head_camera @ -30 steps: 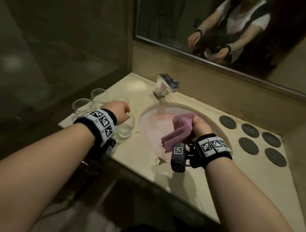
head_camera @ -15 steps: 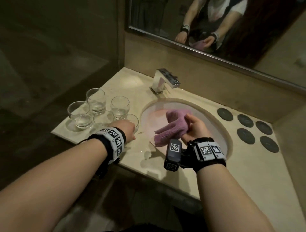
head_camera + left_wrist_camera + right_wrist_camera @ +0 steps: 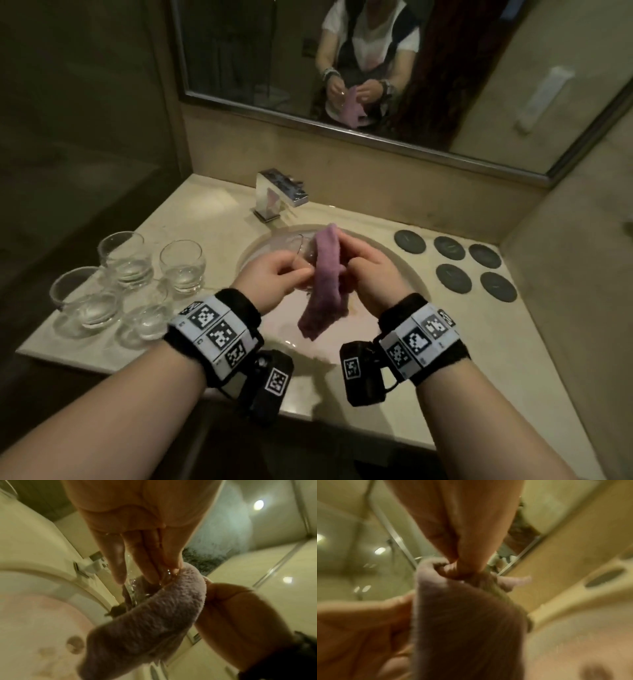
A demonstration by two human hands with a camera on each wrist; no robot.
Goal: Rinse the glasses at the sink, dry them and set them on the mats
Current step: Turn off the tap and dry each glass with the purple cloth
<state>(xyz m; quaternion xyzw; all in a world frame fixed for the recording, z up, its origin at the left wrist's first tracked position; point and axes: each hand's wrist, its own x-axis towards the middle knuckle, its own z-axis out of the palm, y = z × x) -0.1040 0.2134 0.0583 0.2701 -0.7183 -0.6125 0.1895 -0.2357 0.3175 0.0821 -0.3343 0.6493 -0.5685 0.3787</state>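
Observation:
Over the sink basin [image 3: 407,270] my left hand [image 3: 274,277] grips a clear glass [image 3: 303,251] tilted on its side. A purple cloth [image 3: 327,284] drapes over the glass, and my right hand [image 3: 366,270] pinches it against the glass. In the left wrist view wet fingers [image 3: 137,559] lie on the glass [image 3: 130,585] beside the cloth [image 3: 154,615]. The right wrist view shows my fingers [image 3: 462,566] curled into the cloth [image 3: 467,628]. Several glasses [image 3: 123,284] with water stand on the counter at left. Several dark round mats [image 3: 455,263] lie at right.
A chrome faucet [image 3: 277,195] stands behind the basin. A mirror [image 3: 376,68] above the counter reflects the person. A wall closes off the counter's right end. The counter's front edge [image 3: 308,411] runs below my wrists.
My left hand took a glass from the group at left and brought it over the basin. My right hand brought the cloth onto it. The view has tilted up.

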